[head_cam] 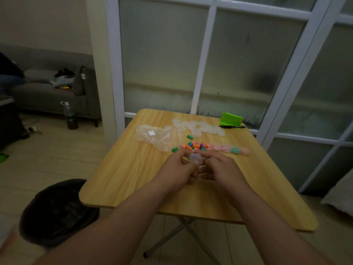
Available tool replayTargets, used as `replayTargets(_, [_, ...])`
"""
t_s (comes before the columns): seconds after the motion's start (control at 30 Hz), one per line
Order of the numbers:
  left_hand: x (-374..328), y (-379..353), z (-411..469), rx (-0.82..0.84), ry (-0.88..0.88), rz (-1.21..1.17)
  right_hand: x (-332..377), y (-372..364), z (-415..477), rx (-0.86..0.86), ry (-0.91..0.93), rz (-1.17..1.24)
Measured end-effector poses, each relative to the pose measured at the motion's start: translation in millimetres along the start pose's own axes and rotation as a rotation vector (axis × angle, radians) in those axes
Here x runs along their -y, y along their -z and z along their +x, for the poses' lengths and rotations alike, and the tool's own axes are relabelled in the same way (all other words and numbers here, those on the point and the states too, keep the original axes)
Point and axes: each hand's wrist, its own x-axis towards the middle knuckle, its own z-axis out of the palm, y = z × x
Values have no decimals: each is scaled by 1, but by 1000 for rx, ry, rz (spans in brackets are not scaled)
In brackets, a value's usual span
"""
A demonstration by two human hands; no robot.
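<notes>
Clear plastic, small and round, the little container [195, 158] is held between your two hands over the pale wooden folding table [122, 180]. Your left hand [178, 169] curls its fingers and thumb round the container's left side, wrist bent inward. Your right hand [224, 169] comes in from the other side, fingers curled, fingertips pinching the container's edge. Both forearms angle inward and meet at it. Just beyond your knuckles lies a heap of small coloured stubby pieces [196, 146]. Beyond your right hand runs a row of filled clear containers [232, 149], and beyond your left lies a crumpled clear zip bag [154, 135].
</notes>
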Motion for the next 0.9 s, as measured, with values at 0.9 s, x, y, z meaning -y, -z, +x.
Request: replayTargets(0.9, [1, -8, 1, -119, -107, 204, -5, 10, -3, 40, -85, 212])
